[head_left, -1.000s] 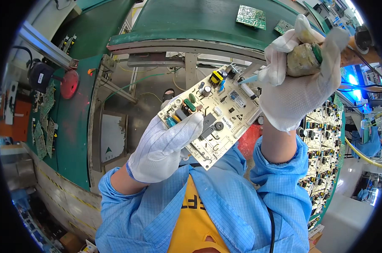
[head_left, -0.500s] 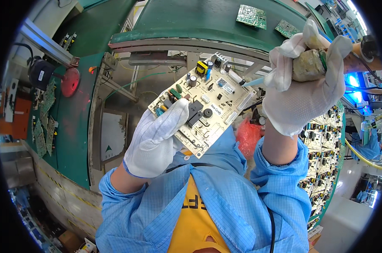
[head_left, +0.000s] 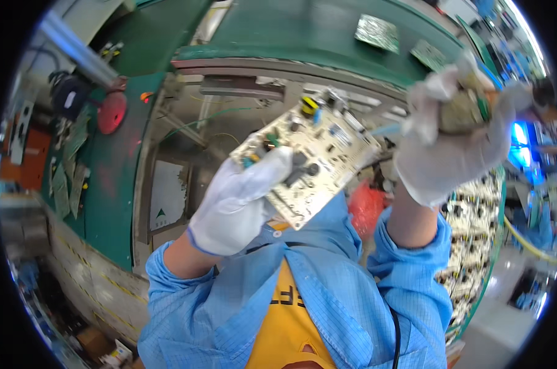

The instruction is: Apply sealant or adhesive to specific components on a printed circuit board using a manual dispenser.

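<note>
My left hand (head_left: 241, 200), in a white glove, grips a pale circuit board (head_left: 309, 154) by its near edge and holds it tilted up in front of me. The board carries a yellow part, black parts and small blue ones. My right hand (head_left: 457, 147), also gloved, is raised to the right of the board and is closed around a brownish tool (head_left: 460, 111) with a green band. A thin light-blue tip (head_left: 386, 130) sticks out of that hand and reaches the board's right edge.
A green conveyor surface (head_left: 278, 31) runs across the top with two loose circuit boards (head_left: 377, 31) on it. A metal frame (head_left: 186, 135) lies behind the board. A red round part (head_left: 111, 112) sits at left. Racks of boards (head_left: 469, 234) stand at right.
The left hand has lifted the board and shifted it further up and left. The right hand with its tool stays raised at the board's right edge.
</note>
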Demonstrator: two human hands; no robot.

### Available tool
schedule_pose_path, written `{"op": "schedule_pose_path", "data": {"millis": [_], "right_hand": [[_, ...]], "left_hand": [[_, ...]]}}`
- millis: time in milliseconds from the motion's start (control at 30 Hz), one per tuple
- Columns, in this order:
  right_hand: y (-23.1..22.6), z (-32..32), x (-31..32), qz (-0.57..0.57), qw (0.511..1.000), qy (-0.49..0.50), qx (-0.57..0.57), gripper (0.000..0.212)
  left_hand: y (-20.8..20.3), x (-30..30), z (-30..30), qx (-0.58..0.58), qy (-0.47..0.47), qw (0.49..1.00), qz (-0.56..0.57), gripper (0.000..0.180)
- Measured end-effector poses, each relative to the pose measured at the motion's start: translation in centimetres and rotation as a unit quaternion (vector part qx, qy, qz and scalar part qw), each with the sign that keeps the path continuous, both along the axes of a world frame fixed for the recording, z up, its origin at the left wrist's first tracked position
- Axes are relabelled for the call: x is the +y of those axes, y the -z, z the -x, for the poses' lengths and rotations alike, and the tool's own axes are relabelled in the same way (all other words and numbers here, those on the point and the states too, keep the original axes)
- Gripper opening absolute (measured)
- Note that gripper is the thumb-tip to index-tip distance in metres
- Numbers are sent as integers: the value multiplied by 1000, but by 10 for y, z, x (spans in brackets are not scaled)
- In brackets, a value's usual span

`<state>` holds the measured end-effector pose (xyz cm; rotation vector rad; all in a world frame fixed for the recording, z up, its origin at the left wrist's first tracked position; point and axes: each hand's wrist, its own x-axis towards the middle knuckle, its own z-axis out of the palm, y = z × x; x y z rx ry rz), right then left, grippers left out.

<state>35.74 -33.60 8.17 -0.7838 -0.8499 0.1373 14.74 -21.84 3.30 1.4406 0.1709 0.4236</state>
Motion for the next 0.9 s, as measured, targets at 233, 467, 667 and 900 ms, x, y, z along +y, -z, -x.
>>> {"op": "schedule_pose_path", "data": {"millis": [233,467,667,900], "right_hand": [[-3,3,-24,-59,991,-65,105,40],[13,-24,-36,-42,996,70,21,28],[27,-43,-40,55,923,288,-251,54],[35,-59,-53,82,899,319,-288,65]], "left_hand": [[-9,88,-57,-34,-18,930,367,43],[29,296,-97,-30,-404,911,-74,54],[42,406,-63,309,-528,677,-409,48],[43,386,-92,437,-506,501,-550,24]]}}
